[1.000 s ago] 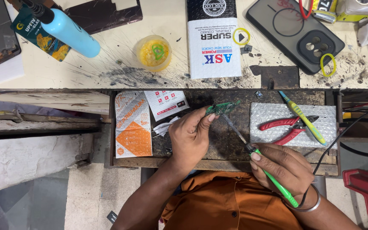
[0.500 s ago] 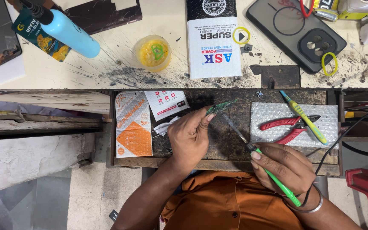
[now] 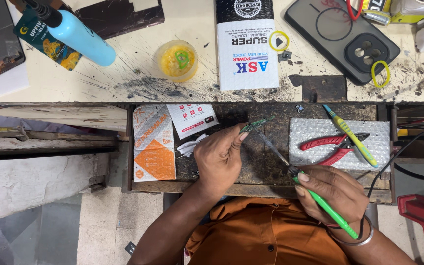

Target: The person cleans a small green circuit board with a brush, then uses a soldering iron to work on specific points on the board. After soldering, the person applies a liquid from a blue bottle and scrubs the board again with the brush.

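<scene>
My left hand [image 3: 219, 158] pinches a small green circuit board [image 3: 257, 124] over an open dark drawer [image 3: 251, 189]. My right hand [image 3: 331, 190] grips a soldering iron with a green handle [image 3: 326, 206]. Its thin metal shaft [image 3: 274, 146] slants up to the left, and the tip touches the board. A cable runs from the handle past my right wrist, which wears a metal bangle [image 3: 359, 238].
In the drawer lie red-handled cutters [image 3: 331, 147] and a yellow-and-teal tool [image 3: 350, 136] on bubble wrap [image 3: 310, 131], plus orange and white packets [image 3: 154, 147]. On the scratched bench above sit a blue bottle [image 3: 79, 34], a yellow paste tub [image 3: 176, 60], a white pouch [image 3: 249, 44] and a dark phone case [image 3: 344, 37].
The view has shifted slightly. Both hands keep their hold; the iron's tip stays at the green board, which has moved a little toward the drawer's middle.
</scene>
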Tool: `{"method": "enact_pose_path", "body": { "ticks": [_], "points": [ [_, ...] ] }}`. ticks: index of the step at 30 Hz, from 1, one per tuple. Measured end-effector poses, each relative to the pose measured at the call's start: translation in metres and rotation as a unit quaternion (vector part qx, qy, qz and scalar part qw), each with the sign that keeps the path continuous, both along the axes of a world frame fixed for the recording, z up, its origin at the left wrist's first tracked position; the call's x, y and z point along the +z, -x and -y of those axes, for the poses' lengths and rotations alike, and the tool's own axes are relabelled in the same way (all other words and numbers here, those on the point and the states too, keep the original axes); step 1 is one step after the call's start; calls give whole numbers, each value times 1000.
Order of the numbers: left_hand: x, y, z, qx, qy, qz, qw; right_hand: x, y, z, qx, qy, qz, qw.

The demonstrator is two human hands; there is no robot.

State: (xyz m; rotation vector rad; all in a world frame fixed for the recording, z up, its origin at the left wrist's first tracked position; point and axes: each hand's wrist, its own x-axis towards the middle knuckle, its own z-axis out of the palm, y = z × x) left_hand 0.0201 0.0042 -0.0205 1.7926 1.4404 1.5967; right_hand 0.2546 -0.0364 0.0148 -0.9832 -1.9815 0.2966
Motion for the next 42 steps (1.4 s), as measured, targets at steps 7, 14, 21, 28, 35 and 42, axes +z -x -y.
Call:
{"method": "enact_pose_path", "body": {
  "ticks": [7,14,21,28,35,42],
  "points": [
    [-3,0,1,5,17,8,1000,4,1,-2,27,-4,32,999],
    [-1,0,0,5,11,11,1000,8,3,-2,29,-3,39,999],
    [-1,0,0,13,7,-4,1000,9,-2,0,21,27,38,999],
    [-3,-1,0,9,9,6,1000,9,4,-3,27,6,40,999],
    [5,-3,-1,22,42,-6,999,6,3,-4,31,-11,38,999],
    [16,-7,-1,2,74,40,996,-1,-7,1,48,-35,19,998]
  ]
}}
